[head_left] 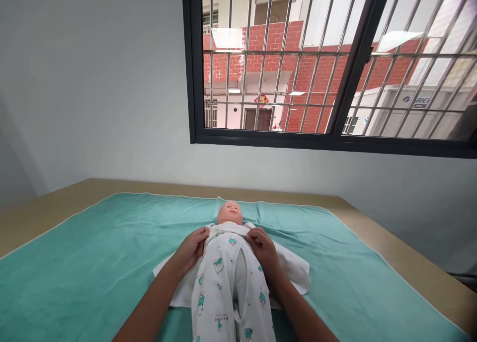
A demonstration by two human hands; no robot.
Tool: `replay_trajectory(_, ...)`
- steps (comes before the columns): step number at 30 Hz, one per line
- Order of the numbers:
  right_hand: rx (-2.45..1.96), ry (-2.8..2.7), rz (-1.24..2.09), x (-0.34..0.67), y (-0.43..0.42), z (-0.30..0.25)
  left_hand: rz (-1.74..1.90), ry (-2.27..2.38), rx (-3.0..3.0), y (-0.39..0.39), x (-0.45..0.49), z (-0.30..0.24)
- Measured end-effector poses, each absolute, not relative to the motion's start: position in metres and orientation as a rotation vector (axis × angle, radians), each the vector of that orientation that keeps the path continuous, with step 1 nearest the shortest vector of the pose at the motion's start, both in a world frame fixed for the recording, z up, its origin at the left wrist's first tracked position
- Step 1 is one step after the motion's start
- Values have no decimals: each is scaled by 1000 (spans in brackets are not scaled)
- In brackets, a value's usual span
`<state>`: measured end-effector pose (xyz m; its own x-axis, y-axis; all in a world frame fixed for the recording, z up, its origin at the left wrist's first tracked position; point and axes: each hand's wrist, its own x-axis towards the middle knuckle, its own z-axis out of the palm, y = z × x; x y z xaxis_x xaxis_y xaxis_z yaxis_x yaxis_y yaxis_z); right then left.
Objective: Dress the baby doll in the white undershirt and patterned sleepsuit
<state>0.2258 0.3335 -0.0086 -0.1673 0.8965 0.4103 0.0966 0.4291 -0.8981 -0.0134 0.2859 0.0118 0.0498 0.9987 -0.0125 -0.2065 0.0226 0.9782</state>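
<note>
From my remote seat | left hand (191,251) and right hand (264,250) pinch opposite sides of white fabric trousers with teal print (210,295) | pink-headed doll (230,213) wears them, face-up on teal cloth (97,262) | uneven tugging, I judge, could twist the waist or drag the doll

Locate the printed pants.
In the head view, the printed pants lie at bottom centre, below the doll's head, their top between the left hand and right hand.

One head-worn view, facing forward and down, green cloth (100,262) near, window (357,58) beyond.
</note>
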Motion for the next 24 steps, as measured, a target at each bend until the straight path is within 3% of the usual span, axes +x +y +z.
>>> replay_trajectory(7,-861,-1535,1041,225,334,-7,1315,1173,1369,279,2,29)
replay_trajectory(14,-840,-1618,1227,235,334,-1,1347,1297,1268,281,11,25)
replay_trajectory(24,-1099,-1734,804,223,343,-9,1365,1747,1575,289,11,8)
